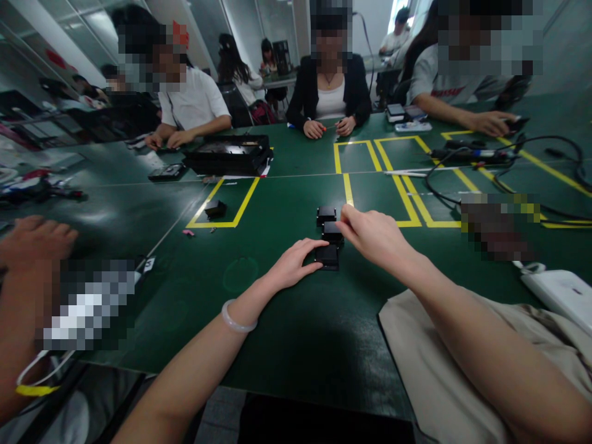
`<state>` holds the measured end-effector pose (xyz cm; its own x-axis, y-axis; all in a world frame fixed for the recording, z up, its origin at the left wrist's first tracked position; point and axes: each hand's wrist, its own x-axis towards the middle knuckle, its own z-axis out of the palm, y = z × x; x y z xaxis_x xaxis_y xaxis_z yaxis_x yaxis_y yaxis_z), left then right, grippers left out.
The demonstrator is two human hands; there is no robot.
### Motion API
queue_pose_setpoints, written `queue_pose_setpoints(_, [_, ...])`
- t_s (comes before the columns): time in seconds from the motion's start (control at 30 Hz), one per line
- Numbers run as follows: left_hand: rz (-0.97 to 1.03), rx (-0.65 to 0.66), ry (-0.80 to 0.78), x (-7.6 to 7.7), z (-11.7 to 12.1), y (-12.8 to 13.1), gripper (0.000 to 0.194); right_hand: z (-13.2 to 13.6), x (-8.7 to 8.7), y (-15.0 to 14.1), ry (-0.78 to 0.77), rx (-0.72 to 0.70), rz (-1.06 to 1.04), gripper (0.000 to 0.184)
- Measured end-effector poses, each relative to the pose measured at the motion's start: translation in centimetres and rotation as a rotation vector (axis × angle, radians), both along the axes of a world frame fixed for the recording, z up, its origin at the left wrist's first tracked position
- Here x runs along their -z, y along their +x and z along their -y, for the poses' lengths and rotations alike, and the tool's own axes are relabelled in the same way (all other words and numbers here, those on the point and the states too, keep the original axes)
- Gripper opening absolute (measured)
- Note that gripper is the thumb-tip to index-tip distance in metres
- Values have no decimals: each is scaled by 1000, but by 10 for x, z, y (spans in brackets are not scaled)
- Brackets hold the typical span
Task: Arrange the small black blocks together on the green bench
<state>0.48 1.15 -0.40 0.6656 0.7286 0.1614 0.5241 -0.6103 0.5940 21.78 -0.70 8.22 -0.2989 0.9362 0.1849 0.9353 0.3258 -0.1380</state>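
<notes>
Three small black box-like blocks stand in a short, uneven row on the green table in front of me. My left hand (293,262) has its thumb and forefinger around the left side of the nearest block (327,256). Fingers curled together, my right hand (367,231) is at the right edge of the middle block (332,230); its fingertips are partly hidden, and what they pinch cannot be made out. The farthest block (326,214) sits just behind, with neither hand on it.
Yellow tape (245,203) marks rectangles on the green table (277,345). A single black block (215,209) lies in the left one, near a long black tray (229,154). Black cables (444,197) run on the right. A beige cloth (416,357) covers the near right. Several people sit around.
</notes>
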Motion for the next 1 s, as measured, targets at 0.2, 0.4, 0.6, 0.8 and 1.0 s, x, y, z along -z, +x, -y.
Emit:
queue_pose_setpoints(0.2, [3,11,10,0,0,0,45,2,-1,-1,-8,-28,-38,21])
queue_pose_setpoints(0.4, [-2,7,2,-1,0,0,44,1,1,-1,2,-12,0,25])
queue_pose_setpoints(0.6, [6,9,0,0,0,0,45,1,0,-1,-2,-23,-32,21])
queue_pose_setpoints(0.8, [2,7,-8,-1,0,0,46,-1,0,1,-12,-25,-2,22])
queue_pose_setpoints(1.0, [-3,4,1,0,0,0,46,0,0,1,7,-8,-19,21])
